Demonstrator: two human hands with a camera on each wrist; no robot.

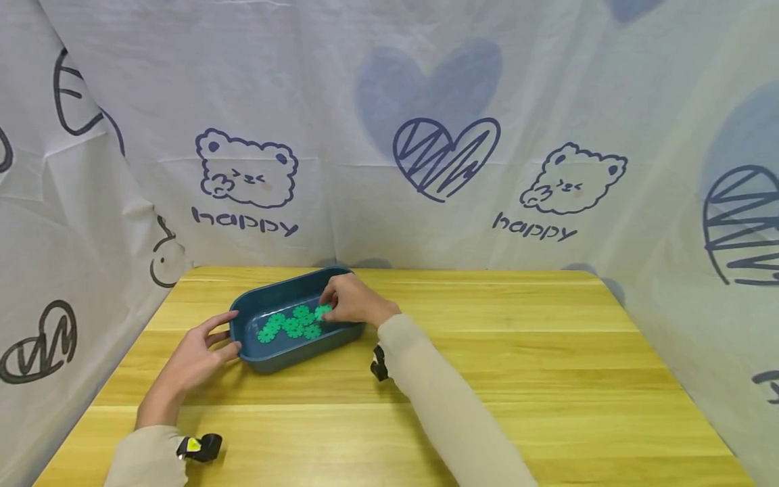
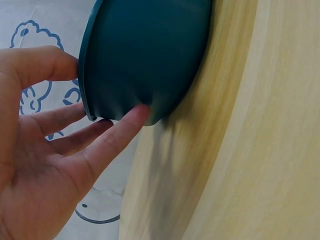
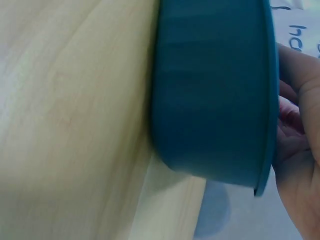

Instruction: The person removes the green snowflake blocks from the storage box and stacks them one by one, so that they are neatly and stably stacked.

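A dark teal oblong basin (image 1: 292,355) stands on the wooden table. Several green flower-shaped discs (image 1: 295,329) lie together on its floor. My left hand (image 1: 197,355) is at the basin's left end, its fingers spread and fairly straight. In the left wrist view, fingertips (image 2: 142,111) of that hand touch the outer wall and the rim. Over the right end reaches my right hand (image 1: 353,299), its fingers curled down inside and pinching a green flower-shaped disc (image 1: 322,312). In the right wrist view, the basin wall (image 3: 215,100) hides these fingertips.
The wooden table (image 1: 517,365) extends to the right of the basin and in front of it. White cloth (image 1: 341,196) with printed bears and hearts hangs behind the table and along both sides. A black strap device (image 1: 201,448) sits at the left wrist.
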